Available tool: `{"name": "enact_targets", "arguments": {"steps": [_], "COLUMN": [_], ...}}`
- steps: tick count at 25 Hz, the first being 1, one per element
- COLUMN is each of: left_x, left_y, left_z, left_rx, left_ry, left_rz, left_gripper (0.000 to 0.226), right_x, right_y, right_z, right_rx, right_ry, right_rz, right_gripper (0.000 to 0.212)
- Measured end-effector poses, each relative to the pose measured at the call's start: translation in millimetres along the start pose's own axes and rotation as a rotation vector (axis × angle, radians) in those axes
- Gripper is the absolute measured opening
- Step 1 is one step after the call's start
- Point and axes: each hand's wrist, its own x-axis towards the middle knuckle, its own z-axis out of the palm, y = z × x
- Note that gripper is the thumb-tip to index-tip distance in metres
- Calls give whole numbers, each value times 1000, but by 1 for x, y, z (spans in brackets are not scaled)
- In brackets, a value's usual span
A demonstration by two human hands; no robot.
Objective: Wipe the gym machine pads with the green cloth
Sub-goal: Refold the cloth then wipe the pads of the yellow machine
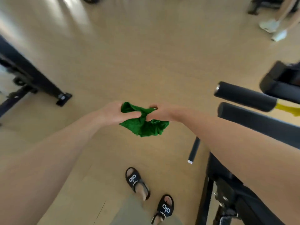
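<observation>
A crumpled green cloth [144, 124] hangs in the air at the centre of the head view, over the tan floor. My left hand [113, 113] grips its left side and my right hand [159, 113] pinches its right side, the two hands almost touching. To the right stands a black gym machine with two roller pads: an upper one [243, 95] with a metal end cap, and a lower, longer one [259, 122] just beyond my right forearm. The cloth is apart from both pads.
A black machine frame foot [62, 97] stands at the left. A black handle bar [194, 149] sticks out below my right arm. My feet in black sandals [138, 182] are at the bottom. Another person's legs and white shoes [274, 28] are at the top right.
</observation>
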Motion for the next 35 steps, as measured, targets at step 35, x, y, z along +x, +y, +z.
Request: {"name": "enact_targets", "arguments": {"steps": [35], "left_x": [-199], "left_y": [-587], "left_z": [-485], "left_rx": [-157], "left_ry": [722], "left_rz": [-586], "left_gripper": [40], "right_x": [400], "right_y": [-746], "right_z": [303], "right_rx": [-873], "right_ry": [-173], "right_rz": [-931], "right_gripper": [19]}}
